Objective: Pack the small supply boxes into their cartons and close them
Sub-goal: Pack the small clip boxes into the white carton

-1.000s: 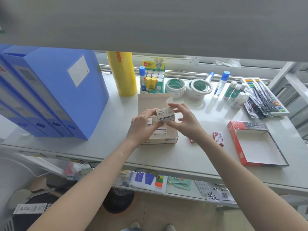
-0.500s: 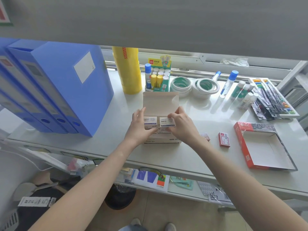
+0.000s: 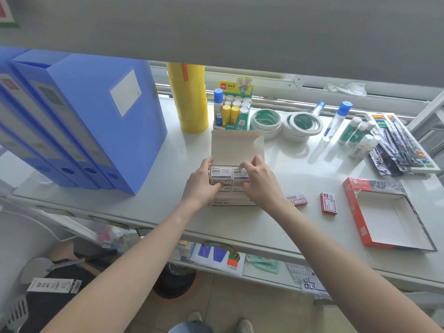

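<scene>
On the near side of the white table, two bare hands are meeting over an open beige carton. The left hand is pinching the left small white box between thumb and fingers, and the right hand is covering much of the right small white box, apparently gripping it, though its fingertips are hiding the contact. Both boxes are sitting side by side in the carton. Two small red boxes are lying to the right, beside an empty red carton. Farther back, the carton's lid flap is standing open.
</scene>
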Demonstrator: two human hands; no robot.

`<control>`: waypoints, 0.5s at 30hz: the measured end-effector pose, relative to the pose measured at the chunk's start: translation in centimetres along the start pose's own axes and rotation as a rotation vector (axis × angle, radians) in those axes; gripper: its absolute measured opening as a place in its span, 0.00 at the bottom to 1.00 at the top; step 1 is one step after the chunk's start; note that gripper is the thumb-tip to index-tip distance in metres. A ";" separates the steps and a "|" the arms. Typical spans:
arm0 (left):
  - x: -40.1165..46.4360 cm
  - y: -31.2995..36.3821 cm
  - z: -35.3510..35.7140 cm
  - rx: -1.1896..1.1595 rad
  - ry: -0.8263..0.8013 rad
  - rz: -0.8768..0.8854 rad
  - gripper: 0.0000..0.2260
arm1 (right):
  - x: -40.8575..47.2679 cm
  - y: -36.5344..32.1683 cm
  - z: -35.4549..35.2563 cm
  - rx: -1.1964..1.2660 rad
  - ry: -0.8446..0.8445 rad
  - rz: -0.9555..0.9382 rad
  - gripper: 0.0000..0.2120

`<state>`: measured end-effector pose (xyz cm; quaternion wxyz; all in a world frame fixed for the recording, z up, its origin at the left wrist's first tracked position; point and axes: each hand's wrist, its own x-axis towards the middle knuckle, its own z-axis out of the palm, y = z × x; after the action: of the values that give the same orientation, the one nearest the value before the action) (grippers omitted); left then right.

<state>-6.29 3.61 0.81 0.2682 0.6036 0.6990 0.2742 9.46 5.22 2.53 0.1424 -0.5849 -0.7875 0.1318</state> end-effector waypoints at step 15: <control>-0.2 1.0 0.0 -0.151 -0.065 -0.005 0.36 | -0.3 0.4 -0.8 0.055 0.056 -0.002 0.18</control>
<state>-5.57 3.52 1.55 0.3361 0.5886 0.6686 0.3059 10.22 5.09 3.09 0.1807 -0.5833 -0.7800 0.1367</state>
